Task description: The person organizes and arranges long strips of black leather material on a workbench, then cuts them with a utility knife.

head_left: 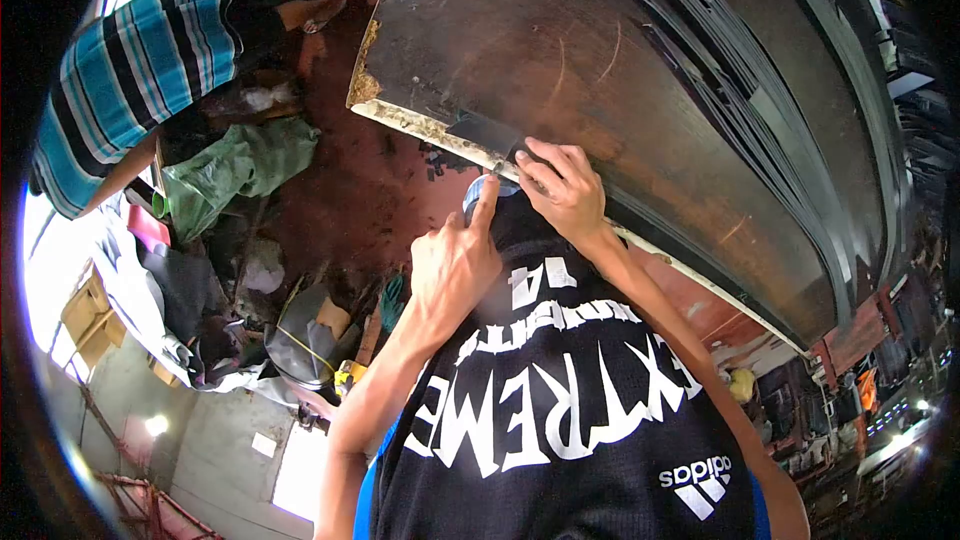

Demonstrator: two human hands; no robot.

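Tabletop: my dark, scuffed board [520,50] has a pale, chipped edge [410,123] on my side.
Dark strip [482,132]: flat at that edge by my right hand, its long axis running along the edge, one end towards the chipped left corner; the other end I can't make out.
Right hand [568,190]: fingers on the strip; how tight, I cannot tell.
Left hand [455,265]: apart from my right, just beside it, index finger extended to the edge.
Long black strips [760,105]: curving across the board's right side.
Room: reddish floor [350,180], green sack [245,165], striped cloth [150,80] at left.
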